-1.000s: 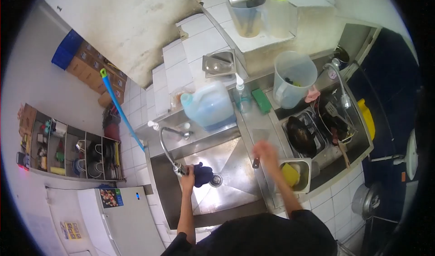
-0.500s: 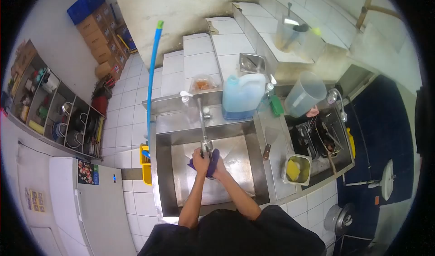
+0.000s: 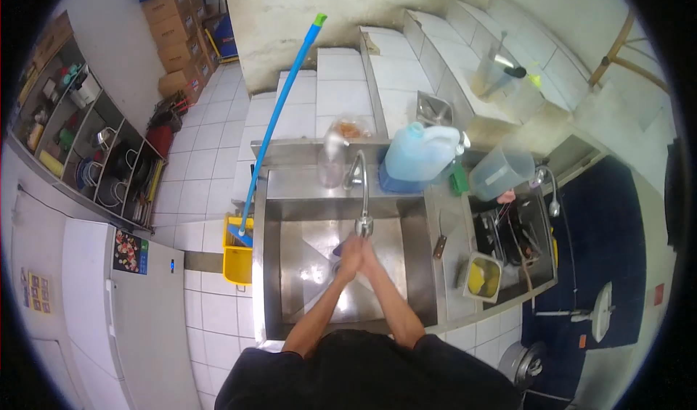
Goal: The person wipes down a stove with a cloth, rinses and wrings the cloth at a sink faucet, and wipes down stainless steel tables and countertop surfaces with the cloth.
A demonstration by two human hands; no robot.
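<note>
Both hands are pressed together over the steel sink [image 3: 305, 265], just below the mouth of the curved tap [image 3: 364, 199]. Between the palms is a purple cloth [image 3: 337, 251]; only a small dark edge of it shows on the left, and the rest is hidden by the fingers. My left hand [image 3: 351, 255] is closed around the cloth. Against it, my right hand [image 3: 368, 252] is closed too, its fingers partly hidden and a little blurred.
Behind the sink stand a pump bottle [image 3: 332, 165] and a jug of blue liquid [image 3: 415, 160]. To the right lie a knife [image 3: 439, 246] and a metal container with a yellow sponge [image 3: 476, 279]. A blue-handled mop [image 3: 279, 109] leans at the left from a yellow bucket [image 3: 237, 263].
My hands have come off the tap's spout to just beneath it and pressed together. The purple cloth, spread around the spout before, is now bunched between them. The view has shifted.
</note>
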